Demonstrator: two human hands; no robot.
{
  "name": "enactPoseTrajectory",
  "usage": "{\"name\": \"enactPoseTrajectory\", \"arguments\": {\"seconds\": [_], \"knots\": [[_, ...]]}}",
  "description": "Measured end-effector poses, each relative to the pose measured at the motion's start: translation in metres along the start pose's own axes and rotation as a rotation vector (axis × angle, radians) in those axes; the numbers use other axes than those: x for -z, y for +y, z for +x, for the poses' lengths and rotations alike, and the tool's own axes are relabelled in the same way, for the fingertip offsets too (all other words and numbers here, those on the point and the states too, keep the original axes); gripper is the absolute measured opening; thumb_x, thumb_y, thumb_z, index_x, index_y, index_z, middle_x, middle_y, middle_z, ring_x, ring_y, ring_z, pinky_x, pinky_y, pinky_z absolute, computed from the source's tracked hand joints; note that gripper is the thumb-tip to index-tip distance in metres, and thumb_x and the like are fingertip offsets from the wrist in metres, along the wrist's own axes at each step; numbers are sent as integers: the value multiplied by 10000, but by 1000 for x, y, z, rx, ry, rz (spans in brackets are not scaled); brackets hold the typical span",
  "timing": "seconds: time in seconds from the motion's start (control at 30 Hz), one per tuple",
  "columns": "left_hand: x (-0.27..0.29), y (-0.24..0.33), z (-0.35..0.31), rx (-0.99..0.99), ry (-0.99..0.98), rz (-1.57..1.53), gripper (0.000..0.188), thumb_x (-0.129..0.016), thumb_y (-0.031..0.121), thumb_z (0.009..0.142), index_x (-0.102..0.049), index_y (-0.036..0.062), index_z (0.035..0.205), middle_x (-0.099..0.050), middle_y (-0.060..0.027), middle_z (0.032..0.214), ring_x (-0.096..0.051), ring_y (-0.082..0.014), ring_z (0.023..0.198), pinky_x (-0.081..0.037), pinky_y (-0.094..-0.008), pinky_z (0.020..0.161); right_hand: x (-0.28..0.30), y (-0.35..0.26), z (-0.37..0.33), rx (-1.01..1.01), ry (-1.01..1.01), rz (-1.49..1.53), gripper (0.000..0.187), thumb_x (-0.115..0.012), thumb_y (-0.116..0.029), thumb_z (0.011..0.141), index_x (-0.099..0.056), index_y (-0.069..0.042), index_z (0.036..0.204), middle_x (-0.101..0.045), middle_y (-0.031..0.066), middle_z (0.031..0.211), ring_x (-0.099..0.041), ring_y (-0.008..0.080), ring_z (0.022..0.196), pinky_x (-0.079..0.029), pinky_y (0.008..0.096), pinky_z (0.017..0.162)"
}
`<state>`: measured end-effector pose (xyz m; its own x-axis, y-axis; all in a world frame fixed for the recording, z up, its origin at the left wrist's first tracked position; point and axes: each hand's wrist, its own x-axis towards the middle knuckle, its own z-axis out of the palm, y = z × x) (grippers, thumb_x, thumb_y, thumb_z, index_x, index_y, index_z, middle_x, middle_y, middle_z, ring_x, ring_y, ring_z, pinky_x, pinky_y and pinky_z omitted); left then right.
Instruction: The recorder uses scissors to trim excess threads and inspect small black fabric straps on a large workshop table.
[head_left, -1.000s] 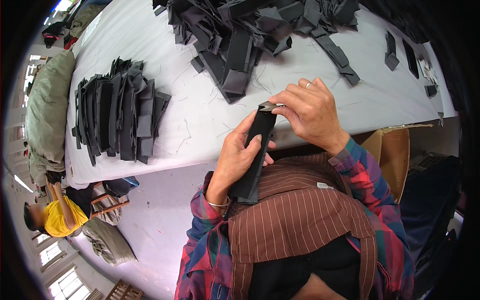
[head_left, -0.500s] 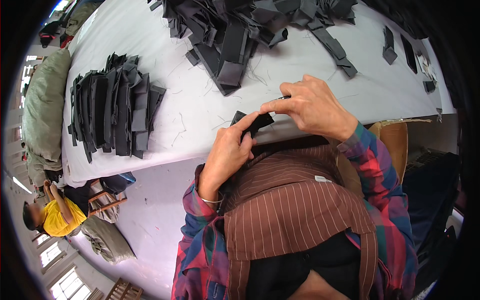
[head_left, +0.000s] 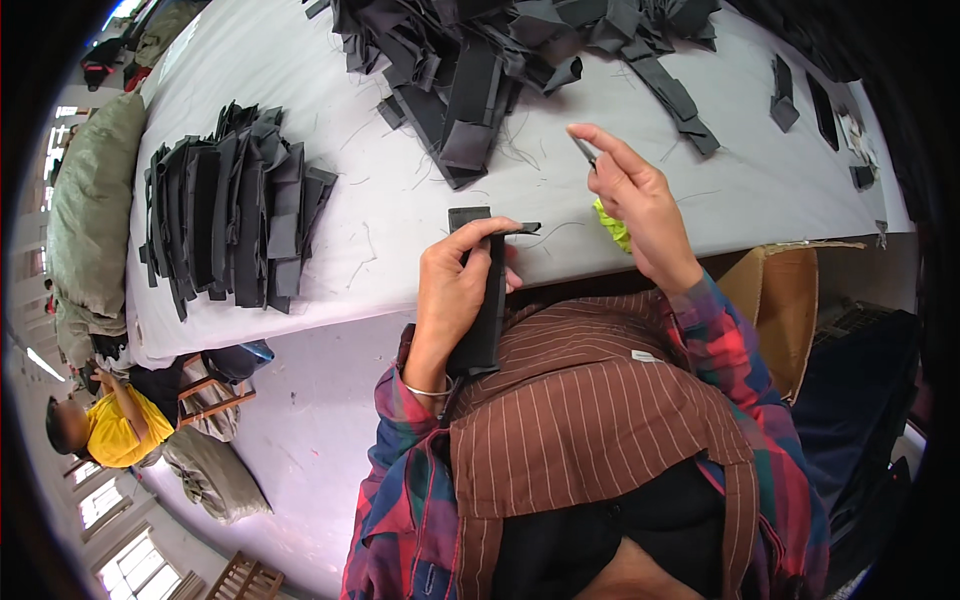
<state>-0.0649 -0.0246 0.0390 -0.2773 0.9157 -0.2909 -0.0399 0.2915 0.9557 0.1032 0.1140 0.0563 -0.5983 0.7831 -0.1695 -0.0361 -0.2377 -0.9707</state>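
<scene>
My left hand (head_left: 452, 290) is closed around a dark grey fabric strip (head_left: 484, 335) at the table's near edge. One end of the strip lies toward the table, the other hangs down beside my apron, and a narrow flap sticks out to the right past my fingers. Raised to the right of it, my right hand (head_left: 645, 205) grips a slim pointed metal tool (head_left: 584, 150), its index finger stretched along it. Most of the tool is hidden in the palm. A crumpled bright yellow-green thing (head_left: 612, 226) shows on the table beside that hand.
A loose heap of dark fabric strips (head_left: 470, 95) covers the far middle of the white table (head_left: 390, 200). A row of stacked strips (head_left: 225, 215) stands at left. An open cardboard box (head_left: 785, 310) is by my right arm. A person in yellow (head_left: 125, 430) sits at far left.
My right hand has moved away from the strip, up and to the right, uncovering the yellow-green thing. The strip, bunched earlier, now hangs lengthwise from my left hand.
</scene>
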Motion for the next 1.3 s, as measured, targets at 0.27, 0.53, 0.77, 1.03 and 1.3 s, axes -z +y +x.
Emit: {"name": "enactPoseTrajectory", "arguments": {"seconds": [0.27,0.53,0.77,1.03,1.3], "knots": [[0,2,1,-93,111,-89,334,-370,-55,909,-685,10,1000,-642,-74,761,-642,-116,615,-517,-227,559,-10,-10,-14,426,-252,-524,267,-584,-41,853,-663,-37,1108,-648,54,830,-590,149,717,-443,289,654],[-2,4,0,-43,99,-76,337,-369,-59,893,-678,-1,1014,-655,-95,777,-643,-122,597,-516,-239,538,-15,-19,-17,644,-206,-980,256,-689,-91,750,-714,-150,998,-561,23,679,-518,209,597,-366,318,592],[0,7,-3,68,14,-32,260,-421,15,945,-597,-32,1130,-661,-116,801,-646,-154,584,-522,-265,469,-15,-12,-15,813,-129,-1132,284,-709,-161,732,-708,-188,1014,-498,-9,651,-479,175,578,-318,313,573],[0,12,-3,130,-43,-40,285,-425,-1,918,-583,-39,1152,-658,-116,796,-643,-151,574,-522,-254,480,-14,-8,-13,919,-106,-1212,284,-717,-186,720,-705,-189,1003,-478,-31,661,-464,158,582,-311,309,574],[1,15,-4,205,-96,-95,329,-416,-17,907,-542,-50,1209,-662,-135,812,-645,-160,569,-533,-248,500,-13,-4,-12,929,-91,-1242,222,-703,-180,739,-710,-189,961,-475,-30,662,-452,160,576,-307,310,576]]}}
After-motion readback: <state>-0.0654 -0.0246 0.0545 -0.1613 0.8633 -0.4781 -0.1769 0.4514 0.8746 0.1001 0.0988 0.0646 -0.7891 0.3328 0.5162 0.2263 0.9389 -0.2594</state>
